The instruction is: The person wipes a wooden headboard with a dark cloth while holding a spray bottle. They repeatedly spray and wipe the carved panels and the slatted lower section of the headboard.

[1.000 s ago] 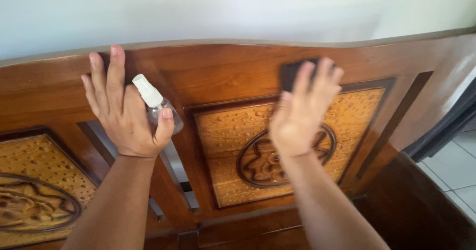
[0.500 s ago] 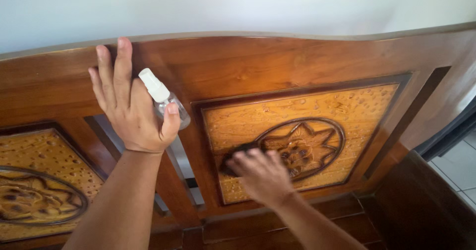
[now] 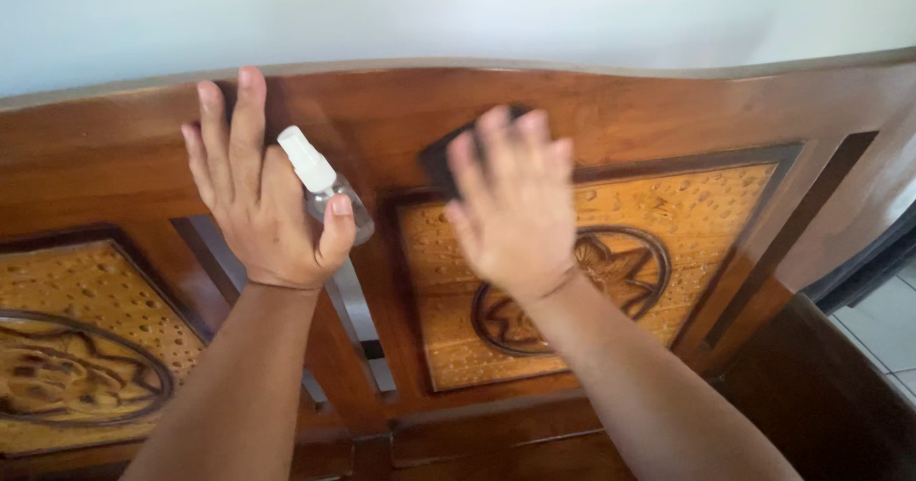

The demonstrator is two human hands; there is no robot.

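Observation:
My left hand [image 3: 262, 204] rests flat against a glossy brown wooden headboard [image 3: 401, 118], fingers stretched upward, while its thumb pins a small clear spray bottle [image 3: 329, 195] with a white nozzle against the palm. My right hand [image 3: 510, 199] presses a dark cloth [image 3: 441, 161] onto the wood at the upper left corner of a lighter carved panel [image 3: 668, 252]. The panel bears a round floral carving and raised droplet shapes. Most of the cloth is hidden under my fingers.
A second carved panel [image 3: 67, 347] sits at the lower left. A slanted open slot [image 3: 353, 309] divides the two panels; another slot [image 3: 811, 214] lies at right. A pale wall [image 3: 477, 13] rises behind the headboard. Tiled floor [image 3: 883, 324] shows at the far right.
My right hand has swept the cloth from the panel's lower left up to its top left corner. One second ago it was at the top middle. My left hand stayed put.

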